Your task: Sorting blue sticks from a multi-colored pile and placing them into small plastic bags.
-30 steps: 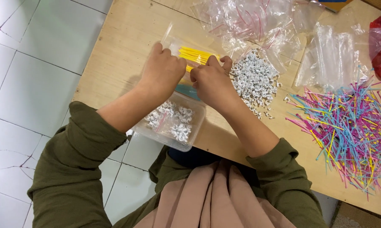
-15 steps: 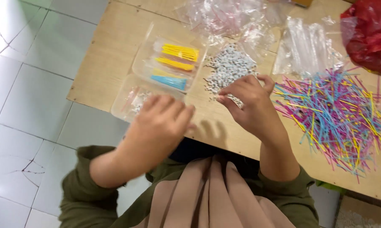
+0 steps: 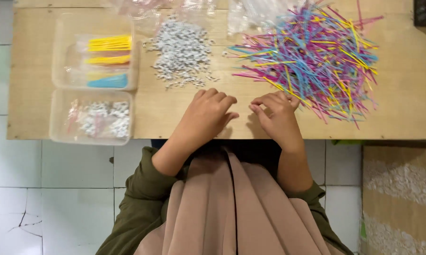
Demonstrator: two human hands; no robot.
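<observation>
A wooden counter (image 3: 402,108) stands over pale floor tiles. The left hand (image 3: 207,115) and right hand (image 3: 278,115) rest near its front edge, fingers curled loosely, holding nothing visible. Coloured sticks (image 3: 317,52) lie just beyond the right hand, white beads (image 3: 182,52) beyond the left, clear trays (image 3: 57,113) farther left

Olive sleeves, bare hands, a dusty-pink drape down the front.

There's the left hand (image 3: 207,113) and the right hand (image 3: 276,115), both bare, no rings, no watch, no gloves. Forearms are uncovered too, and the long olive-green sleeves (image 3: 144,198) sit bunched in soft folds short of the wrists. Between them a smooth beige-pink cloth (image 3: 232,212) falls in long pleats, with a dark garment (image 3: 241,150) just peeking out at its far edge.
</observation>
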